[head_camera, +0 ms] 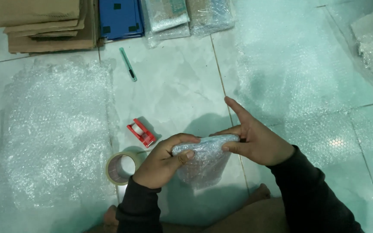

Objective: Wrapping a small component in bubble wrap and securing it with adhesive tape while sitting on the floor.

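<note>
Bubble-wrapped packet (pixel 203 162) held in the air over the floor, just in front of the knees; flat, oblong, long axis running from upper right near the fingertips down to lower left, top end pointing away from the person and slightly right; contents not readable through the wrap. Left hand (pixel 162 162) curled shut on the packet's upper left edge, thumb pressed on the wrap. Right hand (pixel 255 140) pinching the top right end, index finger stretched out straight and free. Surface: pale glossy floor tiles (pixel 173 86); bubble wrap sheet (pixel 55 129) spread at left, another at right. Tape roll (pixel 121 167) and red tape dispenser (pixel 142 132) beside the left hand; green utility knife (pixel 128 64) further out; flattened cardboard (pixel 44 23) and blue box (pixel 120 18) at the far edge.
</note>
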